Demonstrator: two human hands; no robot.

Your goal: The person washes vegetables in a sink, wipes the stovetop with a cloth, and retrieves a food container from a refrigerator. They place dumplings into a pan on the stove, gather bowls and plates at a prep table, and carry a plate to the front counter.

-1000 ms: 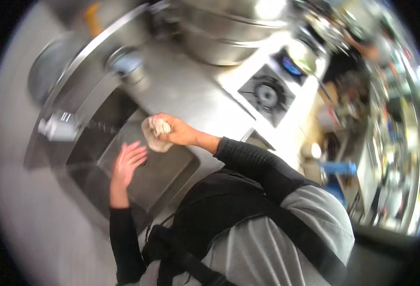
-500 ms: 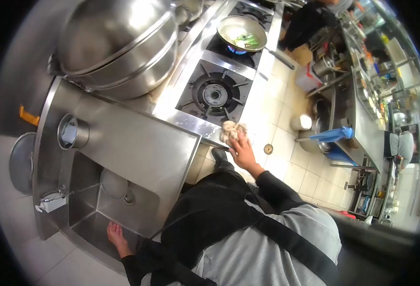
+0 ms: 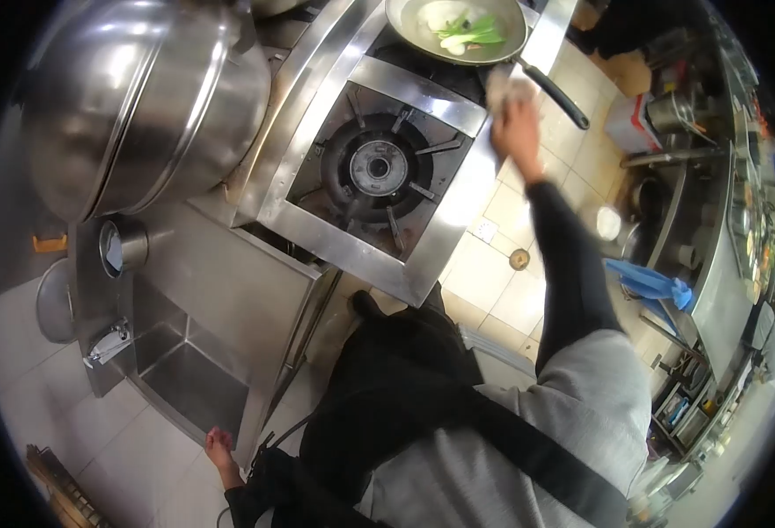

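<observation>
Right hand (image 3: 518, 136) at the right edge of the stove (image 3: 453, 207), with a pale, bunched cloth (image 3: 504, 90) directly at the far side of its fingers; blur prevents telling whether they grip it or lie flat. The pan handle (image 3: 559, 97), its long axis slanting from far left to near right, lies just right of the cloth. The left hand (image 3: 219, 444), well apart, is beside the sink (image 3: 196, 387), its finger closure indiscernible.

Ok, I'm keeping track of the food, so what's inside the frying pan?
The frying pan holds leafy green pieces, some with pale ends. What lies directly beneath them is covered, and the pan's far rim is cut off by the picture's edge.
</observation>
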